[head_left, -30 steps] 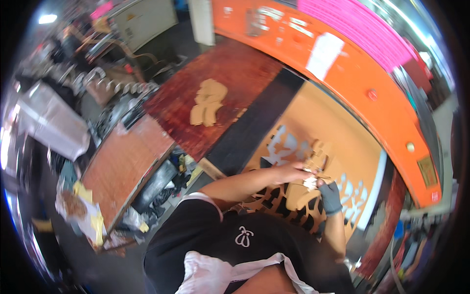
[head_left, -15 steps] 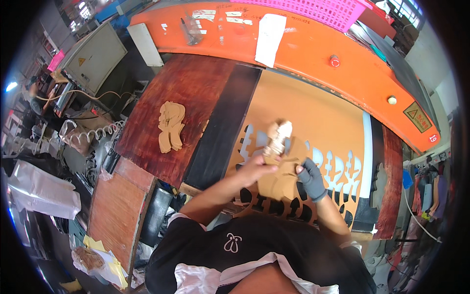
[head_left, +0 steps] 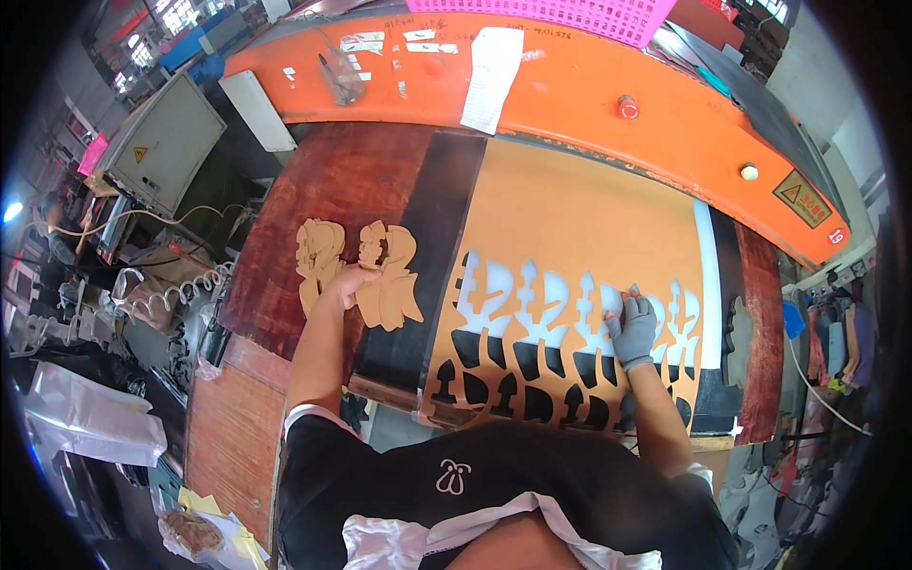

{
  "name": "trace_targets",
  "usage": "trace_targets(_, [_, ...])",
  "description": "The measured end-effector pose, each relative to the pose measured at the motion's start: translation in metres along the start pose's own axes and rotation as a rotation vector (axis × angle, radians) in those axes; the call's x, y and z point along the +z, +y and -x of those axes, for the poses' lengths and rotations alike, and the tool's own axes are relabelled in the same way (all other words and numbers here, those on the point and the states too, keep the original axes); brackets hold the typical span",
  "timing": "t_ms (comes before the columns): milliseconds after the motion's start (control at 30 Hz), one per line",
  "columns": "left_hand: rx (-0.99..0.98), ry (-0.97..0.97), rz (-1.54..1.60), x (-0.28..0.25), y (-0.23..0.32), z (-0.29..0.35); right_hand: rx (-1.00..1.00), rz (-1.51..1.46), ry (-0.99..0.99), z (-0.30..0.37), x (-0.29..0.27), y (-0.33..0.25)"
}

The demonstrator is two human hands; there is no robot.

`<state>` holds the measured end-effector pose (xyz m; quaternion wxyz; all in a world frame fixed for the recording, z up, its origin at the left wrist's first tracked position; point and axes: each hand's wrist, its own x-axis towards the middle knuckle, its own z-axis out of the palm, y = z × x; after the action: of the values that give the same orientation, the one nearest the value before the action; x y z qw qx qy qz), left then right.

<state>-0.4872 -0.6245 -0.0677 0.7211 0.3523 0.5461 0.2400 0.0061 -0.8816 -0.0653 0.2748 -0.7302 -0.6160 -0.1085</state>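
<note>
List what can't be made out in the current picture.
All in the head view:
- Left hand: its fingertip contact with the nearest tan pieces, hidden by the hand itself.
- Count of those pieces: they overlap.
- Right hand: whether it pinches the cut-out tan sheet; the hand covers the contact.
- Pink basket: upper part, cut off by the top edge.

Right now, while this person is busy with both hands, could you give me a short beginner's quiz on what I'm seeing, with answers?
1. Which hand wears the grey glove?
2. True or false: the left hand is at the tan cut pieces, left of the tan sheet.
3. What colour is the long beam beyond the sheet? A) green B) orange C) white

Key: 1. The right hand. 2. True. 3. B.
</note>
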Motion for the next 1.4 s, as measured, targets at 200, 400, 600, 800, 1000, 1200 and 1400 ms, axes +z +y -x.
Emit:
trace_targets(200, [0.101, -0.041, 0.036, 0.012, 0.01, 0.018, 0.008, 0.001, -0.01, -0.004, -0.002, -0.002])
trace_targets(400, [0.187, -0.16, 0.051, 0.01, 0.021, 0.04, 0.03, -0.008, -0.021, -0.002, 0.0, -0.001])
trace_targets(600, [0.375, -0.201, 0.051, -0.038, 0.061, 0.078, 0.05, -0.06, -0.065, -0.002, 0.0, 0.002])
trace_targets(800, [0.184, -0.033, 0.013, -0.1, 0.057, 0.061, 0.01, -0.04, -0.029, -0.003, -0.001, -0.001])
trace_targets(1000, [0.052, -0.051, 0.13, -0.133, 0.024, 0.025, 0.048, 0.017, -0.094, -0.002, -0.003, 0.001])
trace_targets(1200, [0.132, 0.091, 0.121, -0.127, 0.024, 0.023, -0.063, -0.008, -0.043, 0.0, 0.001, 0.009])
trace_targets(1400, [0.408, 0.783, -0.494, -0.099, 0.023, 0.038, 0.037, -0.074, -0.102, 0.003, 0.003, 0.013])
